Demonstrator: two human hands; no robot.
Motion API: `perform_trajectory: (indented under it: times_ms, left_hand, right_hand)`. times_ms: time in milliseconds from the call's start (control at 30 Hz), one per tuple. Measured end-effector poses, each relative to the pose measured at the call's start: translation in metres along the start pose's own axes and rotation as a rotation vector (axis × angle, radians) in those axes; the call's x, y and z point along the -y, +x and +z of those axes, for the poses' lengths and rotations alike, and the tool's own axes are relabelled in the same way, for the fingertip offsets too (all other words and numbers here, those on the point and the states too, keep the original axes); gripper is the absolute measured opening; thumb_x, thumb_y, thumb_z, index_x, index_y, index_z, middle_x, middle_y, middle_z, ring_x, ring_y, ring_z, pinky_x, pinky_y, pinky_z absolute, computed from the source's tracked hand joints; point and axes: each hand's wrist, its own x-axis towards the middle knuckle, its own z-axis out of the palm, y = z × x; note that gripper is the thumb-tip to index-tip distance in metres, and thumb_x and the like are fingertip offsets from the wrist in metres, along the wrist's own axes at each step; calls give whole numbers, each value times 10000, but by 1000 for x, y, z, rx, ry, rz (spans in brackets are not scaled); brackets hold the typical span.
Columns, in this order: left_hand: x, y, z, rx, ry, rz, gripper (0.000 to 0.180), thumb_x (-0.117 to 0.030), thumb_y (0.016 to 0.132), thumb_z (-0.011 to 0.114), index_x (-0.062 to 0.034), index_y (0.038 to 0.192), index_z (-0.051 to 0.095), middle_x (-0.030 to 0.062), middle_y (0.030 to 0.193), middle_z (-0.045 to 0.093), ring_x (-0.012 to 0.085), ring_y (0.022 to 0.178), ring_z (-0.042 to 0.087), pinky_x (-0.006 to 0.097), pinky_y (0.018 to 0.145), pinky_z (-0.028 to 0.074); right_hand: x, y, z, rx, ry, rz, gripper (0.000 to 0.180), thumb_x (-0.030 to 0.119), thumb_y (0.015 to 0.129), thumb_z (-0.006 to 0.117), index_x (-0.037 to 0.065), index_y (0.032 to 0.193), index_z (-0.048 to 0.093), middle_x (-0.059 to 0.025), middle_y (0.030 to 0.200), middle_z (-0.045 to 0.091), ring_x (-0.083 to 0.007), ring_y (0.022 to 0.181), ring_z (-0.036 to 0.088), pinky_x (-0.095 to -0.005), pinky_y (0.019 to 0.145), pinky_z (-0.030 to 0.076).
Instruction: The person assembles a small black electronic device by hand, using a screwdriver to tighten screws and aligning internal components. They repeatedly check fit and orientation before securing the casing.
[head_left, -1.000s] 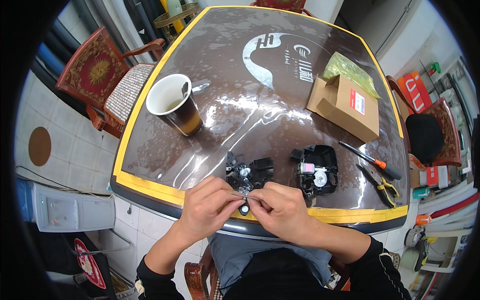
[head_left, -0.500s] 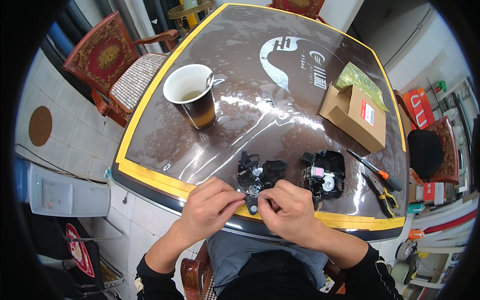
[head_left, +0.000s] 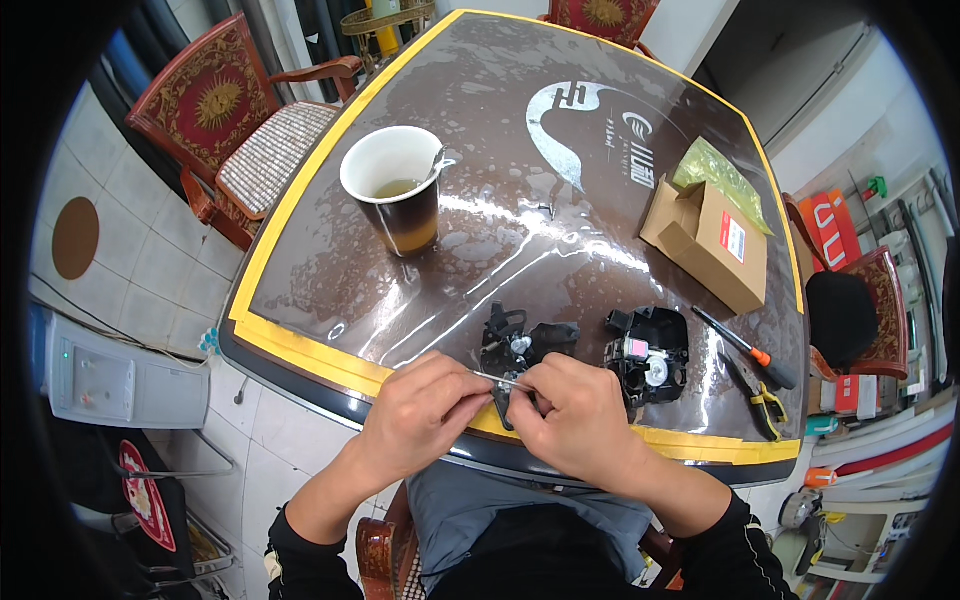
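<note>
Between my two hands runs a thin metallic rod (head_left: 506, 382), held nearly level above a black plastic part. My left hand (head_left: 415, 412) pinches its left end between thumb and fingers. The other end lies in the closed fingers of my right hand (head_left: 578, 412), which hide part of it. Just beyond and below my fingers sits the black plastic mechanism (head_left: 508, 335) with small light round pieces, at the table's near edge. To the right of my right hand lies a black housing (head_left: 668, 335) with a white round piece and a pink patch inside.
Farther right are a screwdriver (head_left: 745, 345) with an orange and black handle and yellow-black pliers (head_left: 757, 400). An opened cardboard box (head_left: 712, 240) and a yellowish plastic bag (head_left: 715, 170) lie behind them. A mug (head_left: 405, 225) holding liquid and a spoon stands on the left.
My right hand has shifted slightly up and left, and the rod between my fingers has tilted a little. The view has moved slightly; objects on the table stay put.
</note>
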Motion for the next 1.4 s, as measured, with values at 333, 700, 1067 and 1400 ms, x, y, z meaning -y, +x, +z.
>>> perform_trajectory:
  times_ms: [333,700,1067,1400]
  left_hand:
    - [3,-2,7,-43,178,231,254,12,752,812,-15,995,744,69,877,685,233,717,650,336,583,523]
    - [3,-1,11,-45,230,239,266,-10,773,824,-20,1013,711,58,874,652,230,715,625,344,562,502]
    - [-1,6,6,56,234,203,272,0,765,832,-29,1010,717,58,874,640,239,741,620,357,592,503]
    - [-2,11,3,118,239,206,262,-6,775,829,-37,1012,720,57,882,646,235,751,631,356,585,508]
  right_hand:
    - [2,23,-19,357,177,389,234,192,851,679,-34,836,740,-237,669,669,-403,649,702,-449,667,568]
    - [0,15,-25,283,279,357,234,152,962,653,-65,957,742,-228,715,683,-284,594,682,-375,601,520]
    - [-12,-2,-20,128,398,305,151,49,960,687,-59,1053,737,-176,864,755,-191,692,706,-326,627,530]
    - [-13,-4,-20,97,439,284,146,54,959,684,-39,1056,740,-180,854,736,-227,682,695,-339,630,524]
